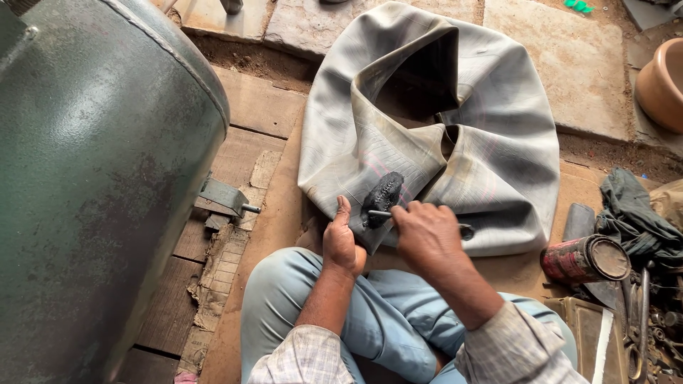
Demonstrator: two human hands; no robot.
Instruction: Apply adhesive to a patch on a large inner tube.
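- grey rubber tube (491, 142), limp and folded over itself, lies on the floor (270, 220) in front of the seated person's crossed legs.
- a black, rough patch (382, 196) sits on the tube's near fold, just beyond the thumbs.
- the left hand (342, 242) presses down on the tube's near edge, thumb stretched up beside the patch, fingers curled under the fold.
- the right hand (425, 235) is closed around a thin dark tool (380, 213); one end pokes out to touch the patch, the other end shows at the far side of the fist.
- a big green tank (99, 171) fills the left side, with a metal foot (226, 195) on the boards.
- to the right: a red can (582, 259) lying on its side, a dark cloth (633, 213), a clay pot (662, 82) at the edge, and a heap of metal tools (651, 320).
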